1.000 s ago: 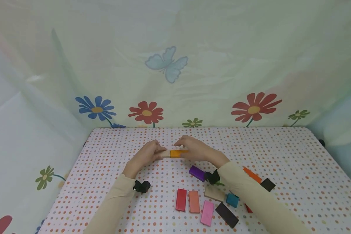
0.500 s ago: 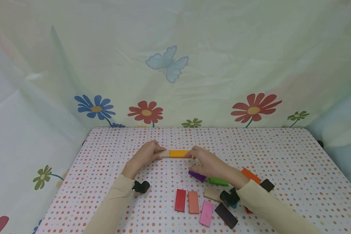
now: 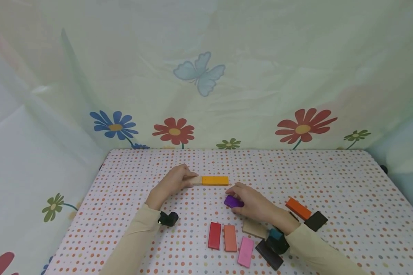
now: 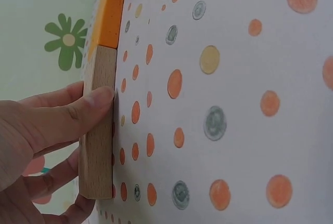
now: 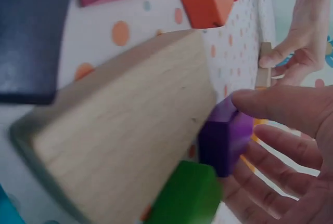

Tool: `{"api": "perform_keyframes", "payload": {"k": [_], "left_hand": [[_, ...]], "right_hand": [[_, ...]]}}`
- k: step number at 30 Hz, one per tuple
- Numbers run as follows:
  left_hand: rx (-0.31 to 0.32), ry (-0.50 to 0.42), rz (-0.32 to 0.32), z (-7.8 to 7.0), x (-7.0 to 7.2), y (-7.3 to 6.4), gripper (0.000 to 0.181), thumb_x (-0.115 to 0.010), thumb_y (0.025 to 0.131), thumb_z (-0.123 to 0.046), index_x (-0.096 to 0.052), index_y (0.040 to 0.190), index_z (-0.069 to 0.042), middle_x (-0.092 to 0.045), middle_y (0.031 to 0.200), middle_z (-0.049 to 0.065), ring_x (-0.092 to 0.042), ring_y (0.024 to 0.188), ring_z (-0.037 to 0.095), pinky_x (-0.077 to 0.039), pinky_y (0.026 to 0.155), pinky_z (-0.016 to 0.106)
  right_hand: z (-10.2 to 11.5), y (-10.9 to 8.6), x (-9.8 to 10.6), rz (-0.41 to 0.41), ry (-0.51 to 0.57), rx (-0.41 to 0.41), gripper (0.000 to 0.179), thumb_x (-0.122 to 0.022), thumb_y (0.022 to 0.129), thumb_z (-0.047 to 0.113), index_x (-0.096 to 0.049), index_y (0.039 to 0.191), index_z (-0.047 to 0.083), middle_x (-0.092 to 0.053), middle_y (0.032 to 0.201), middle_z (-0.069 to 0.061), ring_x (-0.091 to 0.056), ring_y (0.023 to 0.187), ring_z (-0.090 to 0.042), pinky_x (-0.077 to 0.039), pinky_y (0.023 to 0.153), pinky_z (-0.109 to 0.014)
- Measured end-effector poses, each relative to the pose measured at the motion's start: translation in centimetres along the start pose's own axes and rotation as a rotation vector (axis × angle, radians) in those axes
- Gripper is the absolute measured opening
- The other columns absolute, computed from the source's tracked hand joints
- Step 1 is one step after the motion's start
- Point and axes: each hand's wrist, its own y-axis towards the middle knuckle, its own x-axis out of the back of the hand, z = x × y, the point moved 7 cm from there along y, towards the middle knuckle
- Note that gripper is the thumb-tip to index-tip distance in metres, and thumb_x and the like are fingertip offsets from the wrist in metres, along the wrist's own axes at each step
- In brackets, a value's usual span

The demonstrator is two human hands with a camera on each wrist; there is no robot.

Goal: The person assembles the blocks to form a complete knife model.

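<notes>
My left hand [image 3: 172,184] pinches a plain wooden block [image 4: 98,156] lying on the dotted tabletop, thumb on the near face and fingers behind. End to end with that block, to its right, lies a yellow-orange block [image 3: 215,181]; the two touch. A purple block [image 3: 231,201] is held in my right hand [image 3: 257,203], its thumb on one side and the fingers curled round the other. In the right wrist view a green block [image 5: 184,195] stands close beside the purple one; the right hand hides it in the head view.
Nearer me lie red [image 3: 214,235], salmon [image 3: 230,238], pink [image 3: 246,252] and black [image 3: 269,254] blocks, plus another plain wooden block [image 3: 254,228]. A teal block [image 3: 274,234] is partly covered by the right wrist camera. Further right are orange [image 3: 298,208] and dark [image 3: 316,221] blocks.
My right hand has let go of the yellow-orange block and moved right and nearer, onto the purple block. The left hand stays in place on the wooden block.
</notes>
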Motion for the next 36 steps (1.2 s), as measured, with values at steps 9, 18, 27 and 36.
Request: {"api": "perform_keyframes", "payload": {"k": [9,18,27,36], "left_hand": [[0.015,-0.006,0.006,0.2,-0.1,0.1,0.039,-0.083,0.089,-0.01,-0.077,0.128,-0.01,-0.063,0.1,-0.001,-0.051,0.087,0.014,-0.044,0.078,0.028],[0.028,-0.005,0.003,0.2,-0.1,0.1,0.039,-0.083,0.089,-0.01,-0.077,0.128,-0.011,-0.063,0.1,-0.002,-0.05,0.086,0.014,-0.044,0.077,0.028],[0.027,-0.016,0.001,0.1,0.0,0.1,0.039,-0.083,0.089,-0.01,-0.077,0.127,-0.011,-0.063,0.099,-0.002,-0.051,0.086,0.014,-0.044,0.078,0.028],[0.004,-0.001,0.009,-0.1,-0.1,0.0,0.038,-0.082,0.09,-0.01,-0.076,0.128,-0.009,-0.062,0.099,0.0,-0.05,0.085,0.014,-0.043,0.076,0.027]], "right_hand": [[-0.6,0.1,0.0,-0.04,0.052,0.013,0.042,-0.088,0.083,0.004,-0.069,0.12,-0.001,-0.065,0.105,-0.005,-0.065,0.097,-0.021,-0.059,0.085,-0.04],[-0.6,0.2,-0.1,-0.069,0.05,-0.027,0.041,-0.091,0.079,0.002,-0.073,0.116,-0.001,-0.066,0.098,-0.004,-0.063,0.09,-0.016,-0.059,0.079,-0.035],[-0.8,0.0,0.7,-0.096,0.086,-0.015,0.041,-0.089,0.079,0.0,-0.073,0.117,-0.001,-0.066,0.1,-0.005,-0.064,0.093,-0.018,-0.06,0.079,-0.036],[-1.3,1.0,4.0,-0.139,0.022,0.092,0.039,-0.086,0.083,-0.001,-0.072,0.12,-0.003,-0.068,0.105,-0.009,-0.067,0.098,-0.026,-0.06,0.084,-0.041]]}}
